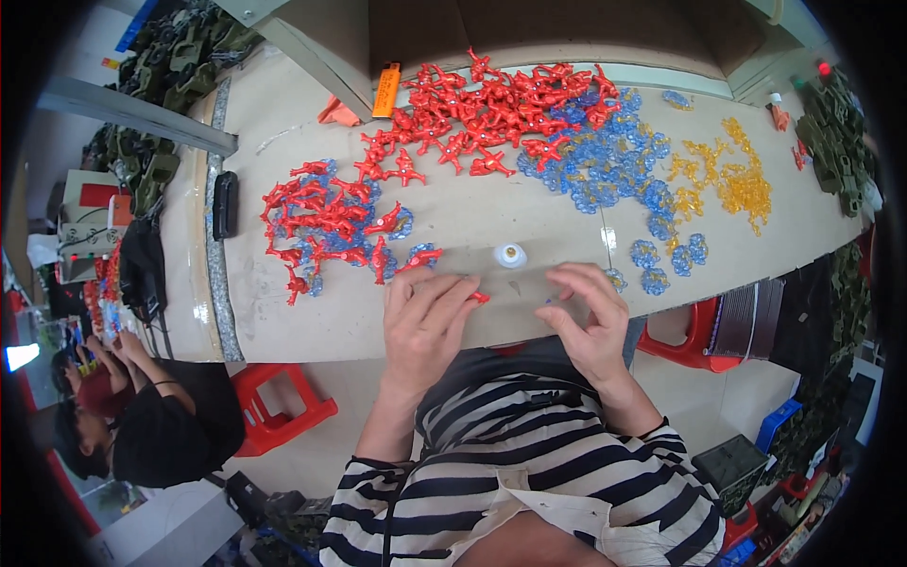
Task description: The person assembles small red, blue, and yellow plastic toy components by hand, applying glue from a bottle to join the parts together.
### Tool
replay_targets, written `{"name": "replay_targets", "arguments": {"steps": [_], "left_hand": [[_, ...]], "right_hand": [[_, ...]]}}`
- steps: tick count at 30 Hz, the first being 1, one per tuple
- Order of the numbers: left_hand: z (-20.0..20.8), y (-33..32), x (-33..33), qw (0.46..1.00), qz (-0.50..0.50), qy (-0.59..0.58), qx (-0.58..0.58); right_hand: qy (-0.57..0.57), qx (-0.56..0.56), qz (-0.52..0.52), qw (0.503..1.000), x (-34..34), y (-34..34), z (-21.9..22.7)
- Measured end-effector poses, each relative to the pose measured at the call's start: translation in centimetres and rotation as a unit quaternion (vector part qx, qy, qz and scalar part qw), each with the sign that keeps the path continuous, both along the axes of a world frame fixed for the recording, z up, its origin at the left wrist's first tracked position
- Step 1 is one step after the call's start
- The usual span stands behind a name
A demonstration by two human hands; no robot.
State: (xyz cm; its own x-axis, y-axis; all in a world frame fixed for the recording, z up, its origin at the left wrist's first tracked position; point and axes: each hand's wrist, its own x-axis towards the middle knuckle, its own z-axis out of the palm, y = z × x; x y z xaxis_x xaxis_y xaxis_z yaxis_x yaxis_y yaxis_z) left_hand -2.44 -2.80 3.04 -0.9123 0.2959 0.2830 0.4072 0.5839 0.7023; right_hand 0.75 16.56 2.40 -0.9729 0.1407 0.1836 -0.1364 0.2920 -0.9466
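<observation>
My left hand [425,317] is closed around a small red plastic figure [480,297], of which only a red end shows past the fingertips. My right hand [593,321] is curled, with a tiny bluish bit between thumb and fingers, too small to name. Between and beyond my hands stands a small white round container [510,255] with a yellowish centre. Red figures mixed with clear blue flower-shaped pieces make a heap [321,222] beyond my left hand. A few clear blue pieces [654,281] lie close to my right hand.
A big pile of red figures [482,113] spreads along the table's far side, beside many blue pieces [605,156] and clear yellow pieces [746,189]. An orange box-shaped item [386,90] leans by a metal post. Red stools [283,406] stand below; people work at left.
</observation>
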Motion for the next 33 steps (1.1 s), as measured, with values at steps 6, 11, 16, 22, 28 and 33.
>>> {"name": "replay_targets", "arguments": {"steps": [6,11,16,22,28,33], "left_hand": [[-0.3,0.5,-2.3,0.966,0.074,0.162,-0.187],[-0.7,-2.5,-5.0,0.941,0.112,0.192,-0.255],[-1.0,-6.7,-7.2,0.925,0.145,0.205,-0.284],[0.5,-8.6,-8.8,0.910,0.166,0.207,-0.319],[0.9,-2.4,-11.1,0.953,0.118,0.193,-0.202],[-1.8,0.9,-12.8,0.941,0.180,0.107,-0.267]], "right_hand": [[0.043,0.070,-0.010,0.997,-2.9,-2.1,-0.2],[0.046,0.132,0.029,0.990,-3.1,-2.1,-1.4],[0.041,0.123,0.034,0.991,-3.2,-2.1,-1.1],[0.041,0.125,0.031,0.991,-3.2,-2.1,-1.1],[0.043,0.126,0.034,0.990,-3.0,-2.0,-1.1],[0.054,0.107,0.023,0.993,-2.5,-1.8,-1.3]]}}
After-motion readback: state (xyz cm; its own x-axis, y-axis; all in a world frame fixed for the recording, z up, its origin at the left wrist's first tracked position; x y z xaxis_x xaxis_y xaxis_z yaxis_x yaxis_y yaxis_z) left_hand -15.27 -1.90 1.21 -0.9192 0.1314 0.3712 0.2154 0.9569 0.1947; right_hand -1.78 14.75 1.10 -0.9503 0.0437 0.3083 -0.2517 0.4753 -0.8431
